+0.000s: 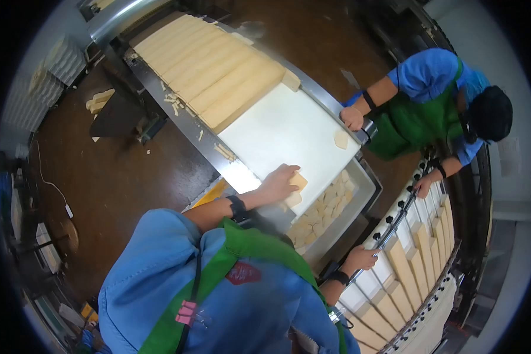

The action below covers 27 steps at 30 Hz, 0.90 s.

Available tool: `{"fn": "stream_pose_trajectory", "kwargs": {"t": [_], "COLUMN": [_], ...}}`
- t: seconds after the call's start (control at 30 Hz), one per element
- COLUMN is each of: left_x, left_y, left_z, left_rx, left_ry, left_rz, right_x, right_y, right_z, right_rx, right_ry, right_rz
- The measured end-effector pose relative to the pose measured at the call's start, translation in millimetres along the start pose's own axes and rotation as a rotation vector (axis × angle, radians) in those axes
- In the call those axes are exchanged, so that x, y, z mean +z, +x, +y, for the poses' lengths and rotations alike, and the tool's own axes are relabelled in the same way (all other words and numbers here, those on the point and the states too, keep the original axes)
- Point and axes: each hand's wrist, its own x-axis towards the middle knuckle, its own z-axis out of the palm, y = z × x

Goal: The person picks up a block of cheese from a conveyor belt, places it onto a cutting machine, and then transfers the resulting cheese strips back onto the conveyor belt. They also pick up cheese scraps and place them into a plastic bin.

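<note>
My left hand [279,185] rests at the near corner of a white belt [277,133], fingers stretched over a pale yellow slice [300,180]. Another slice lies partly under the palm. My right hand [360,259] is closed round a metal bar [389,231] with black knobs, along the edge of a rack. Long pale blocks [400,277] sit there between thin dividers. Further up the belt, pale yellow slabs [212,68] stand in close rows. Below the belt's end, a white bin [369,187] holds many loose pale slices [324,212].
Across from me a co-worker [422,106] has one hand [352,118] at the belt's end and another [422,187] on the bar. A single slice [341,140] lies near the belt's far corner. Scraps [174,103] litter the metal side rail. Stacked white trays [65,62] stand at left.
</note>
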Motion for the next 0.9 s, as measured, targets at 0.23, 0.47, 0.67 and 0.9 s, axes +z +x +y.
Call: {"fn": "stream_pose_trajectory", "kwargs": {"t": [0.23,0.47,0.67,0.9], "left_x": [-99.2,-165.5,-176.5,-174.2], "left_y": [-5.0,8.9,32.8,48.3], "left_z": [-58.5,-111.9,-101.2,-89.5], "left_rx": [-0.057,-0.396,-0.358,-0.427], "left_ry": [0.291,0.546,0.363,0.378], "left_rz": [0.72,0.758,0.663,0.656], "right_x": [-62.4,-154.4,-142.4,-158.0], "right_y": [-8.1,-44.1,-39.2,-44.4], "right_z": [-131.1,-396.9,-583.5,-654.4], "right_rx": [-0.554,-1.289,-1.373,-1.222], "right_ry": [0.963,1.222,1.217,0.724], "right_rz": [-0.054,-0.334,-0.233,-0.409]}}
